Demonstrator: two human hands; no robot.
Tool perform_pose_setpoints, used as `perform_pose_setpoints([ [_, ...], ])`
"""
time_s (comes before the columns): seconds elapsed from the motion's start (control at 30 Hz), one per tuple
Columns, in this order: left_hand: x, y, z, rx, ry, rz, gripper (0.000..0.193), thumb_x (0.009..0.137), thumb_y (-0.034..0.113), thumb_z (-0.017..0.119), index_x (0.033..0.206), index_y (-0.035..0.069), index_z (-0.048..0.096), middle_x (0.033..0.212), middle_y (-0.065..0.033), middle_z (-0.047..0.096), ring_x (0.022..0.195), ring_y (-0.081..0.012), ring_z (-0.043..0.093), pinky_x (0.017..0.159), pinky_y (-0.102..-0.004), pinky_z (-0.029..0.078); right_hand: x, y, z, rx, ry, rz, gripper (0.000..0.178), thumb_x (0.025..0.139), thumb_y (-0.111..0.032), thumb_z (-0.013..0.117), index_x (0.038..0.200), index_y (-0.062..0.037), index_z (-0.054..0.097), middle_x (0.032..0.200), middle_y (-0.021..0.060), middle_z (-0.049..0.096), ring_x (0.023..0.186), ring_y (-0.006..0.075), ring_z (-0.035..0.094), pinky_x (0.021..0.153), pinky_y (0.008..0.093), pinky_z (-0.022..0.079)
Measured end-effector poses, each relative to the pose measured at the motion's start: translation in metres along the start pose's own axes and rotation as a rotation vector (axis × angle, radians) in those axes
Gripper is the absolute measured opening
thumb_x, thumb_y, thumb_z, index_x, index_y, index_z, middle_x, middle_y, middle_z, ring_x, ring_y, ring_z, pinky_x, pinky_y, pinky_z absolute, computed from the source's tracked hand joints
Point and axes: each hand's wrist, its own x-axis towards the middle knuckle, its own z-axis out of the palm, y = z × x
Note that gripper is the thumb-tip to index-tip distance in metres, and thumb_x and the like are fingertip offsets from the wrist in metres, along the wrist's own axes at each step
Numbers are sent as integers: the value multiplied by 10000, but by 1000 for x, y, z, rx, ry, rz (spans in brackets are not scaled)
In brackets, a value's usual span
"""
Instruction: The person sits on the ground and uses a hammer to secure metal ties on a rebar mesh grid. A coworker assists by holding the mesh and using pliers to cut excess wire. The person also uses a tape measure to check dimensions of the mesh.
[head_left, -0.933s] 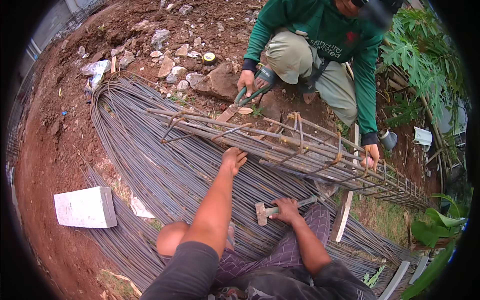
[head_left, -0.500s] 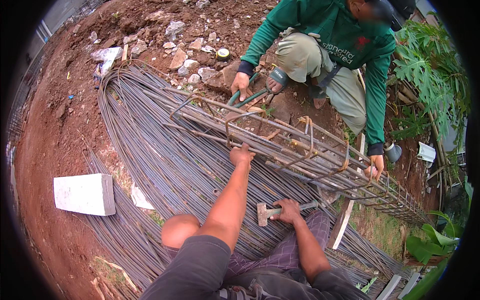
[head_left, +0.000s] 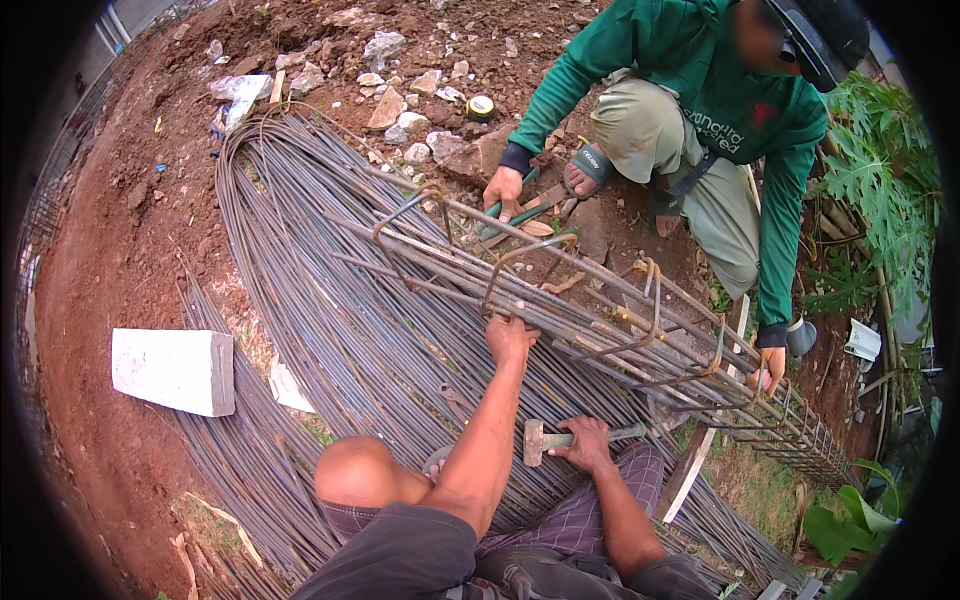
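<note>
Cage (head_left: 625,332) first: where is it?

– Just ahead of the left grip (head_left: 510,338), slanting from its upper left down to its far right, over a pile of rods (head_left: 320,270).

– And is that grip clenched?

– Its fingers are at the cage's lower bars, touching them. Whether they wrap right around one, I cannot tell.

– The right grip (head_left: 586,445)?

– Grasping a hammer (head_left: 534,443) by the handle, behind and to the right of the left grip. The head points left, and the other end of the handle sticks out to the right of the fingers.

– What lies about the cage?

– A plank (head_left: 690,474) passes beneath it, to the right of the right grip. Beyond the bars a co-worker (head_left: 735,130) in green crouches, one hand (head_left: 768,370) on the cage, well right of the left grip, the other on a green-handled tool (head_left: 493,211) straight ahead of it.

– Further out?

– A white block (head_left: 172,372), well to the left of both grips. Past the tool, ahead of the left grip, a tape measure (head_left: 481,107) rests on soil beside pale stones (head_left: 385,108). A plastic bag (head_left: 240,93) lies far ahead and left, by the rods' bent end.
</note>
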Motion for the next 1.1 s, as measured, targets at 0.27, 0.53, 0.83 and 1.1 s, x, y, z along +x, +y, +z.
perform_pose_setpoints([
  [0.27, 72, 2, -99, 1337, -355, -252, 441, 893, 420, 633, 798, 3, 741, 791, -100, 737, 749, -223, 704, 720, -373, 529, 13, -11, -11, -104, -123, -164, 560, 678, -534, 774, 1088, -169, 662, 1001, 61, 646, 1075, 257, 568, 974, 465, 341],
  [0.53, 53, 87, -130, 632, 103, 218, 517, 916, 374, 582, 1172, -74, 573, 854, -109, 672, 962, -243, 608, 890, -361, 451, 20, -54, -69, -169, -331, -196, 414, 816, -414, 691, 1037, -77, 598, 876, 188, 692, 890, 396, 657, 750, 498, 499],
  [0.83, -17, 119, -85, 365, -606, 591, 726, 947, 669, 390, 864, -8, 638, 738, -65, 627, 772, -153, 570, 750, -324, 437, 12, -203, -125, 3, -255, -387, 431, 880, -396, 597, 1034, 7, 580, 846, 257, 668, 838, 413, 658, 735, 516, 500],
  [1.1, -15, 134, -49, 492, -466, 749, 634, 948, 563, 513, 686, -14, 509, 574, -39, 412, 583, -156, 367, 537, -369, 336, 33, -204, -94, -222, -277, -338, 395, 867, -359, 618, 996, 14, 625, 898, 211, 692, 869, 378, 681, 741, 478, 535],
])
